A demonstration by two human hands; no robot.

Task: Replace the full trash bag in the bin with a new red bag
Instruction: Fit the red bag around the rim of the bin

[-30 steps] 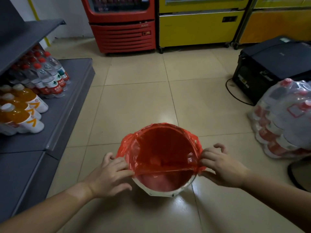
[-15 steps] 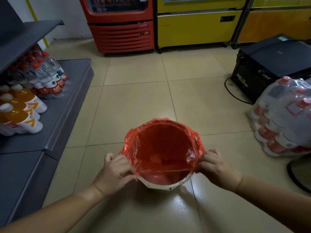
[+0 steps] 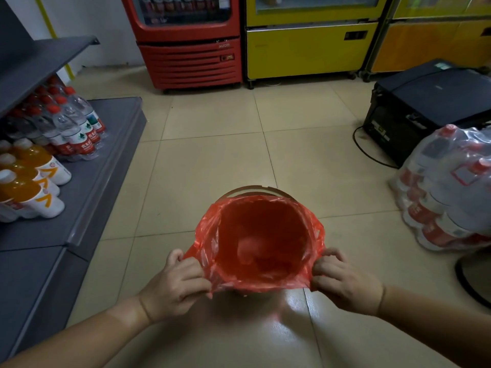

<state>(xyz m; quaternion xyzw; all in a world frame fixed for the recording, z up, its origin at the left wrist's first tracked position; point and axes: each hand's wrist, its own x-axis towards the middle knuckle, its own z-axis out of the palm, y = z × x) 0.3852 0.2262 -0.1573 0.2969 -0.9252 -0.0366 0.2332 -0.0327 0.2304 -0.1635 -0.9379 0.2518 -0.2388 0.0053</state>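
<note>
A red plastic bag (image 3: 261,240) lines a round bin on the tiled floor right in front of me. The bag's mouth is open and its edge is folded over the near side of the bin. Only a thin arc of the bin's far rim (image 3: 255,187) shows beyond the bag. My left hand (image 3: 176,284) pinches the bag's edge at the near left. My right hand (image 3: 345,281) pinches the edge at the near right. The bin's walls are hidden under the plastic.
A grey shelf unit (image 3: 87,187) with water and orange drink bottles (image 3: 39,166) runs along the left. A red cooler (image 3: 190,41) and yellow coolers (image 3: 310,38) stand at the back. A black machine (image 3: 425,107) and a wrapped pack of bottles (image 3: 451,189) sit at the right.
Both hands have pulled the bag's edge toward me and down over the bin's near rim, which showed white before and is now covered. The far rim has come into view.
</note>
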